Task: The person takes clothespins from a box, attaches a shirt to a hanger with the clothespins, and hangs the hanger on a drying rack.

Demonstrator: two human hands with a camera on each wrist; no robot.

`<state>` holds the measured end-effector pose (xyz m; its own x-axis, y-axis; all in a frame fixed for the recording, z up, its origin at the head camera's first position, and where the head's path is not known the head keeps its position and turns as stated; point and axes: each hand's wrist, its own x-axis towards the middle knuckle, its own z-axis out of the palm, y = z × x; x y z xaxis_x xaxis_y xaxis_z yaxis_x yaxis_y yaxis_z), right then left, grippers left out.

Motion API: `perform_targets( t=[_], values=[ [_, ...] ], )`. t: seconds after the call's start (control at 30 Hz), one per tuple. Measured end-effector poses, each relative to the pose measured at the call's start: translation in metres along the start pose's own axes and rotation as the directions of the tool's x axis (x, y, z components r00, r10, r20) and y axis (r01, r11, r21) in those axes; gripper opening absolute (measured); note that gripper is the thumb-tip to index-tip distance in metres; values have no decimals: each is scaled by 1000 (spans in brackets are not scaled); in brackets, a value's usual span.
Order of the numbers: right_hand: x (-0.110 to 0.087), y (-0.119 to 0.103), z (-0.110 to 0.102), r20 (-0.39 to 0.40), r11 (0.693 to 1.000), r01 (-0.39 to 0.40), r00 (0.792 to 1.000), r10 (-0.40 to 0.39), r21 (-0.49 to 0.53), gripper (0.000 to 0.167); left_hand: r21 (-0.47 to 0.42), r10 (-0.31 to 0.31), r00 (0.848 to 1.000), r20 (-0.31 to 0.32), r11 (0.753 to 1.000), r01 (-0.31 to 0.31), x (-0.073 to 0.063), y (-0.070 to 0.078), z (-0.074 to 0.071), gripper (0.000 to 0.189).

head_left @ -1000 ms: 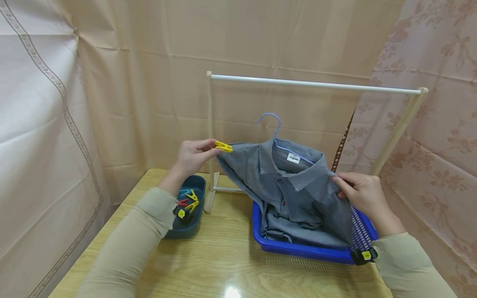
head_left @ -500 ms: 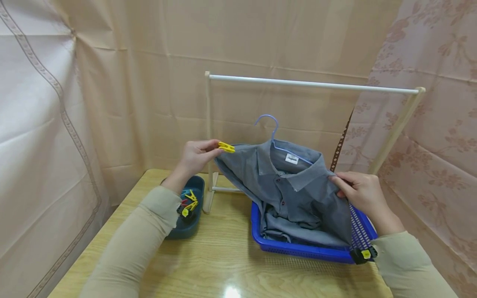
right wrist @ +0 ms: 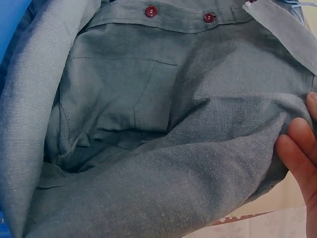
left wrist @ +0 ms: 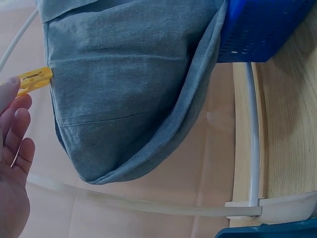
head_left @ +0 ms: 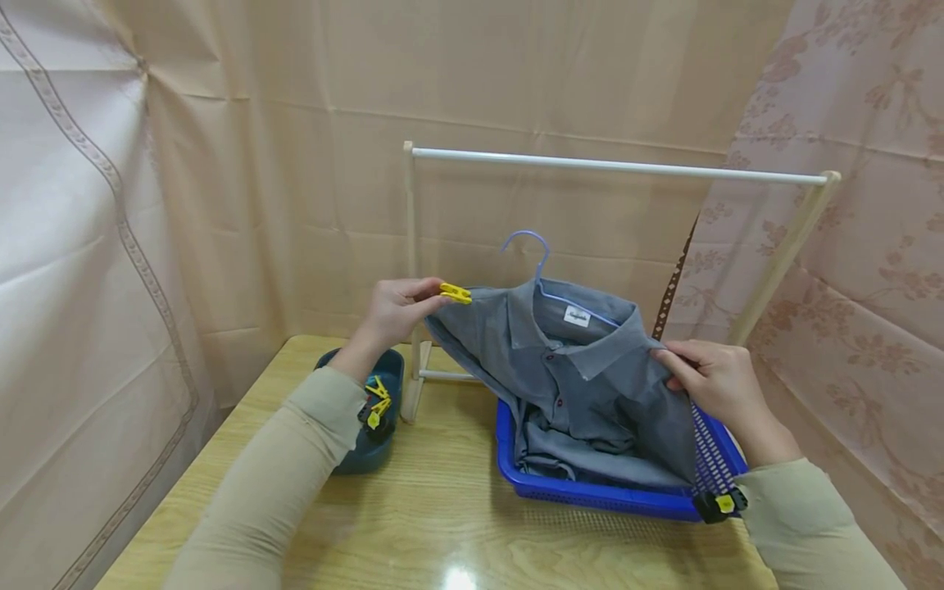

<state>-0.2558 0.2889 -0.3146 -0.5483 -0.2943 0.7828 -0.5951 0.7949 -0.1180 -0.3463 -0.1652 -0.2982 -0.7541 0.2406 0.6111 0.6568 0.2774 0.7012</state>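
A grey button-up shirt [head_left: 583,377] is on a light purple hanger [head_left: 542,258], its lower part heaped in a blue basket [head_left: 605,501]. My left hand [head_left: 394,311] pinches a yellow clothespin [head_left: 456,293] between thumb and fingers at the shirt's left-hand shoulder. In the left wrist view the tip of the clothespin [left wrist: 37,81] meets the fabric edge; whether it bites the cloth I cannot tell. With thumb and fingers, my right hand [head_left: 719,385] grips the shirt's other shoulder. Folded cloth and two dark red buttons [right wrist: 151,11] fill the right wrist view.
Behind the shirt stands a rack with a white bar [head_left: 619,166] and wooden posts [head_left: 411,246]. Left of it, a dark teal bin [head_left: 366,459] holds several clothespins [head_left: 379,393], partly hidden by my left sleeve. Everything stands on a wooden table [head_left: 413,524]; curtains hang around it.
My left hand has slid slightly right along the shoulder with the yellow clothespin, towards the collar. The hanger hook has dropped a little. My right hand has stayed almost still.
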Motion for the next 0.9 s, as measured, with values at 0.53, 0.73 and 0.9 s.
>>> perform_targets(
  t=[0.53,0.73,0.9],
  values=[
    [1,-3,-5,-39,999,37,999,-37,-7,26,25,70,998,4,997,-70,2,-4,2,24],
    [1,-2,-8,-32,999,34,999,-35,-7,26,43,97,995,14,994,-98,3,-2,2,23],
    [2,0,-8,-64,998,31,997,-34,-60,21,55,90,996,22,994,-91,3,-2,2,22]
  ],
)
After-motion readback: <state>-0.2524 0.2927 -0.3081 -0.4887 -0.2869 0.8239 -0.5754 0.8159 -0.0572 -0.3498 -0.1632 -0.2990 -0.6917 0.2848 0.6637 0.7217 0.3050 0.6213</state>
